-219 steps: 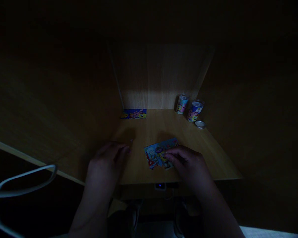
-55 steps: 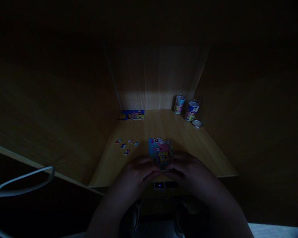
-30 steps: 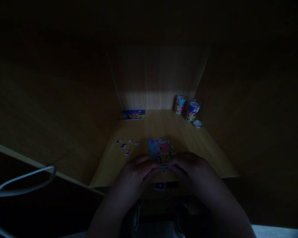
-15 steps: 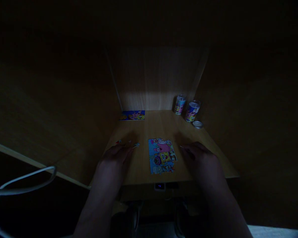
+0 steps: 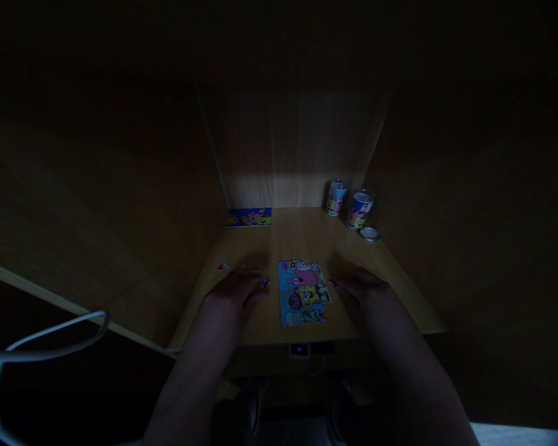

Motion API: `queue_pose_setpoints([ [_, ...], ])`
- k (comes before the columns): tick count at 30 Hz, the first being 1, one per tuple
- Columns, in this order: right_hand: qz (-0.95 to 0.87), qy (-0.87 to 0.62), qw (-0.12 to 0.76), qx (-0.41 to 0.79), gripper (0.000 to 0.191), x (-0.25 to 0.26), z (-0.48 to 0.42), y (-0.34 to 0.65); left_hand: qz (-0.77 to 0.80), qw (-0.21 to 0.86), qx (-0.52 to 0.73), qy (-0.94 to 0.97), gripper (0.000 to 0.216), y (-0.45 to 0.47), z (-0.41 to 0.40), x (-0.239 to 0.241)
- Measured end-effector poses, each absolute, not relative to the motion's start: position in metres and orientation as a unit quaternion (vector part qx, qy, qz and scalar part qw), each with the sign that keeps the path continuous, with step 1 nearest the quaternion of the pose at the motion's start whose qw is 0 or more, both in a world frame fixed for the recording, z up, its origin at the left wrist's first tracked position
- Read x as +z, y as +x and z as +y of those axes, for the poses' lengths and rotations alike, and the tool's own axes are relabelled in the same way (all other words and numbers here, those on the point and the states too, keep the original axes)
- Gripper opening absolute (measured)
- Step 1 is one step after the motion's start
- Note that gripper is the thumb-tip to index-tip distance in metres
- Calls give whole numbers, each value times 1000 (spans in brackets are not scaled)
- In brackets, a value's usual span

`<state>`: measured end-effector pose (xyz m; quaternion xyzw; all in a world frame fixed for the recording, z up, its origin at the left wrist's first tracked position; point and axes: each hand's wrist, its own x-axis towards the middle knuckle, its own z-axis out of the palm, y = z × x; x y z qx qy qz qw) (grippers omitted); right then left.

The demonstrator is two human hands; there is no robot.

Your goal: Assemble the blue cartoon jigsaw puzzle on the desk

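A partly assembled cartoon jigsaw puzzle [image 5: 302, 294] lies flat on the wooden desk, with ragged edges at its top right and bottom. Just left of it, my left hand [image 5: 232, 297] pinches a small blue and reddish puzzle piece [image 5: 265, 283] between thumb and fingers. On the other side, my right hand [image 5: 368, 292] is closed at the fingertips on a small dark piece [image 5: 332, 282], close to the puzzle's right edge. Beyond my left fingers lie several loose pieces, among them a red and white one [image 5: 222, 267]. The dim light hides fine detail.
Two cartoon-printed cans [image 5: 336, 198] stand at the back right, with a round metal lid [image 5: 369, 234] in front. A blue picture strip [image 5: 248, 217] lies at the back left. Wooden panels [image 5: 292, 148] enclose the desk. A white cable [image 5: 51, 353] loops at the lower left.
My left hand has moved right, towards the puzzle, with a piece in its fingers. My right hand has come slightly left, nearer the puzzle's edge. The puzzle has stayed put.
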<state>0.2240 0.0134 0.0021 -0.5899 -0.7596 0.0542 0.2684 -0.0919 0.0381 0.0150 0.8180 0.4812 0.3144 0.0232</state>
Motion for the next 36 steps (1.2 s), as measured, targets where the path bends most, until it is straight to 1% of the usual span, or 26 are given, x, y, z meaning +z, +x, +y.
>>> queue_pose_setpoints([
  [3, -730, -607, 306, 70, 27, 7, 10, 221, 484, 18, 340, 806, 15, -94, 35, 16],
  [6, -667, -656, 346, 74, 17, 11, 6, 220, 482, 26, 319, 816, 8, -97, 32, 17],
  [8, -646, -673, 355, 62, 18, 11, 4, 221, 473, 33, 297, 829, 13, -101, 32, 17],
  [12, -654, -672, 347, 20, 25, 7, 5, 226, 451, 32, 288, 844, 28, -111, 33, 16],
  [14, -667, -667, 332, 7, 26, 5, 7, 227, 449, 26, 286, 846, 31, -113, 32, 15],
  [17, -691, -653, 310, -14, 25, 4, 9, 226, 455, 21, 291, 841, 29, -110, 31, 15],
  [19, -707, -635, 311, -25, 22, 5, 9, 224, 461, 17, 295, 837, 27, -107, 29, 17],
  [24, -761, -573, 304, 8, 21, 9, 9, 217, 452, 10, 286, 845, 24, -101, 25, 25],
  [27, -752, -592, 288, 8, 22, 8, 10, 217, 445, 30, 282, 850, 25, -103, 24, 25],
  [32, -714, -637, 287, -35, 33, 0, 11, 219, 476, 20, 249, 843, 20, -104, 27, 20],
  [34, -709, -637, 298, -45, 35, -1, 11, 219, 474, 0, 269, 838, 18, -99, 27, 21],
  [36, -717, -617, 321, -40, 34, 1, 11, 219, 463, -14, 299, 835, 20, -91, 24, 24],
])
